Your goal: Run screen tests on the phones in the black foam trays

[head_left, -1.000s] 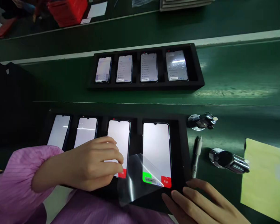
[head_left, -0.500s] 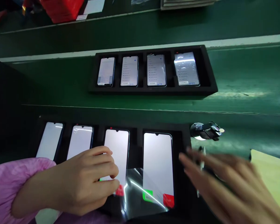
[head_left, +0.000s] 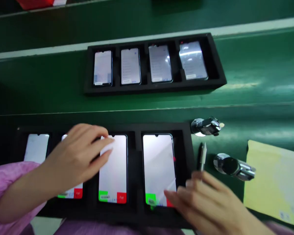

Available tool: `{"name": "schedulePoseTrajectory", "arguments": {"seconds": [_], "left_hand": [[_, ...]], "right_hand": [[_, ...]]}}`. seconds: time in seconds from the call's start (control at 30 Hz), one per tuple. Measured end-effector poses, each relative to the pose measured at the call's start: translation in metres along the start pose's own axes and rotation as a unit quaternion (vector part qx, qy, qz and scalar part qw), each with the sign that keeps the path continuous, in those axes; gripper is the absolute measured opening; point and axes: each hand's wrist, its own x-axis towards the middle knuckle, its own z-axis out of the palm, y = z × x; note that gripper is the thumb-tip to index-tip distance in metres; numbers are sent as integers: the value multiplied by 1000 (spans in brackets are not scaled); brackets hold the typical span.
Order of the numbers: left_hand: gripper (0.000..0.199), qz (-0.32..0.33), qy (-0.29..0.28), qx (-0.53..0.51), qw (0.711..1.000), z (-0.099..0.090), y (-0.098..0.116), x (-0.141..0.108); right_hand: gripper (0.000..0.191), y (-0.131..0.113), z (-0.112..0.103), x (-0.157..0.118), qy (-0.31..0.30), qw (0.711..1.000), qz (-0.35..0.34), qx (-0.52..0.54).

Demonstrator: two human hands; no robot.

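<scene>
My left hand (head_left: pixel 84 155) reaches over the lower black tray (head_left: pixel 134 212). Its thumb and forefinger are slightly apart at the upper left corner of the third phone (head_left: pixel 114 173), whose lit white screen has green and red boxes at the bottom. My right hand (head_left: pixel 208 199) is closed at the lower right of the fourth phone (head_left: pixel 159 166), covering part of its red box. A faint clear film (head_left: pixel 165 163) with a small red tab slants over that phone and seems held in the right fingers. Behind my left hand, the second phone (head_left: pixel 71 192) is partly hidden; the first phone (head_left: pixel 36 147) lies further left.
Another black tray (head_left: pixel 152 86) with several lit phones lies further back on the green bench. To the right are a white pen (head_left: pixel 203 156), two shiny metal objects (head_left: pixel 207 126) and a yellow sheet (head_left: pixel 267 182). A red object (head_left: pixel 35 3) is at the far left.
My left hand has moved up from the third phone's lower part to its top corner. My right hand has come in to the fourth phone. The large clear film low between the phones has shifted.
</scene>
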Motion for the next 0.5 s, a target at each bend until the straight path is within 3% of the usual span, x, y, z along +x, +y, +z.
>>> {"name": "schedulePoseTrajectory", "arguments": {"seconds": [0.03,0.1,0.23,0.4,0.5], "left_hand": [[23,-32,-2,43,999,-1,-3,-2],[30,-83,-21,106,991,0,-7,-7],[32,-105,-26,111,988,6,-14,-15],[22,-96,35,56,993,8,-26,-13],[21,-106,37,40,993,-1,-23,-11]], "right_hand": [[25,7,-1,14,21,998,25,46],[19,22,0,37,73,981,144,105],[4,41,2,61,137,943,257,162],[10,33,3,63,181,910,293,231],[13,25,3,65,200,899,299,250]]}}
